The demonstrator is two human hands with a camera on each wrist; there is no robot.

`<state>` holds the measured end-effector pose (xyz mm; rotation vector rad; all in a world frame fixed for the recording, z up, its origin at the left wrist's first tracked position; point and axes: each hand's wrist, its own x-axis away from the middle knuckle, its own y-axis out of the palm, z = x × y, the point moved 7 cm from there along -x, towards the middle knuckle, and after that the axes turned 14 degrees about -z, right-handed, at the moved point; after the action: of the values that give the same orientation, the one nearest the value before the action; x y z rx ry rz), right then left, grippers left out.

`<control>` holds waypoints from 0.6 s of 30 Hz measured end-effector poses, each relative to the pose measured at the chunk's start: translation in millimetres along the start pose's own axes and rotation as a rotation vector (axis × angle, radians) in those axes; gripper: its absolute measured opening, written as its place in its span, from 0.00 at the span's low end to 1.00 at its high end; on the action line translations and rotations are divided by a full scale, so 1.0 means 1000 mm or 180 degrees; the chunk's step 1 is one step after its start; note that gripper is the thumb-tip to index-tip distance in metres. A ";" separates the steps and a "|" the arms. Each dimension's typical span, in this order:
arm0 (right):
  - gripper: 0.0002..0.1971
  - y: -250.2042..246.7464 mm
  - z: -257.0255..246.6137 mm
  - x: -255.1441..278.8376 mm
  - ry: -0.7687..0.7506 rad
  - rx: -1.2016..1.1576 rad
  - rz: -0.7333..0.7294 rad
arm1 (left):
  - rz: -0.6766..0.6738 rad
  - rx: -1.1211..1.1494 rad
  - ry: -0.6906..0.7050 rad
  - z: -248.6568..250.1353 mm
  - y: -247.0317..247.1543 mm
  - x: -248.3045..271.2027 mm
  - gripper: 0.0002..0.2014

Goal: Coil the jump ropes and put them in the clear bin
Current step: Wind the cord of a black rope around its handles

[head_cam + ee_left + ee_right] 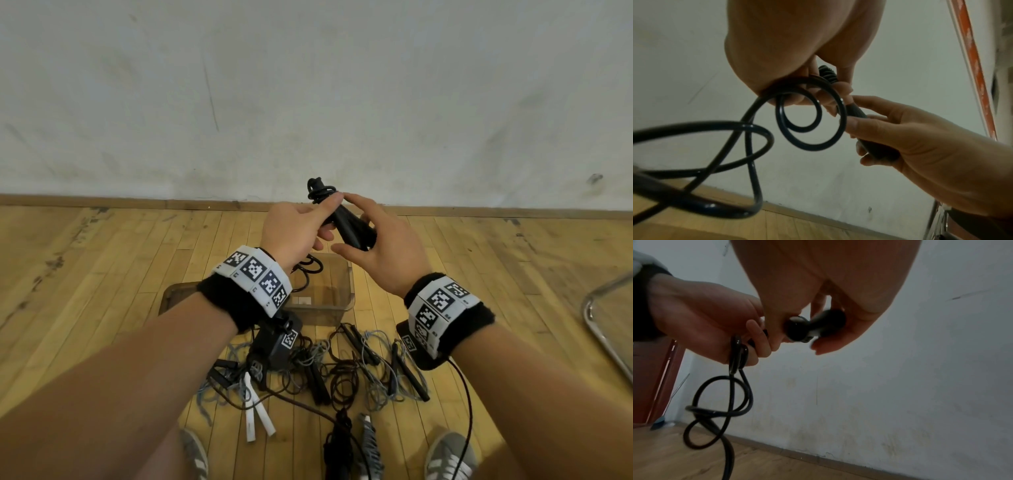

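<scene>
Both hands hold one black jump rope up in front of the wall. Its paired black handles (pixel 347 224) slant between the hands, with black cord (pixel 320 190) wound round their top end. My left hand (pixel 318 219) grips the handles near the top, thumb against the windings, and also holds loose cord loops (pixel 812 116). My right hand (pixel 363 236) curls round the lower ends of the handles (pixel 815 326). More slack cord (pixel 729 402) hangs from the left hand (pixel 715 324) toward the floor. The clear bin (pixel 322 315) stands on the floor below the hands.
A tangle of black and grey jump ropes (pixel 325 370) lies on the wooden floor in front of the bin, with white handles (pixel 255 411) at its left. A metal chair frame (pixel 606 329) stands at the right. My shoes (pixel 448 455) are at the bottom edge.
</scene>
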<state>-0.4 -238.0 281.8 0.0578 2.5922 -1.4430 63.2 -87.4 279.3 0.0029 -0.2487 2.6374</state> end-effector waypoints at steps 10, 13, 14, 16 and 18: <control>0.19 0.015 -0.003 0.004 0.0451 -0.3156 -0.0854 | -0.0401 0.0394 0.0101 0.003 0.003 -0.001 0.14; 0.18 0.012 -0.001 0.001 0.0314 -0.2983 -0.0720 | -0.0453 0.0487 0.0150 0.004 0.003 -0.001 0.14; 0.19 0.011 0.001 0.000 0.0272 -0.2862 -0.0648 | -0.0461 0.0459 0.0142 0.002 0.003 -0.003 0.14; 0.22 0.008 0.003 -0.002 0.0233 -0.2538 -0.0519 | -0.0470 0.0329 0.0117 0.001 0.002 -0.005 0.16; 0.24 0.005 0.004 -0.002 0.0200 -0.2165 -0.0399 | -0.0412 -0.0188 0.0131 0.002 0.000 -0.006 0.17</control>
<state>3.0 -238.5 275.9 -0.1518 3.0292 -0.5243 67.9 -91.0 281.4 -0.0532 -0.3020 2.4978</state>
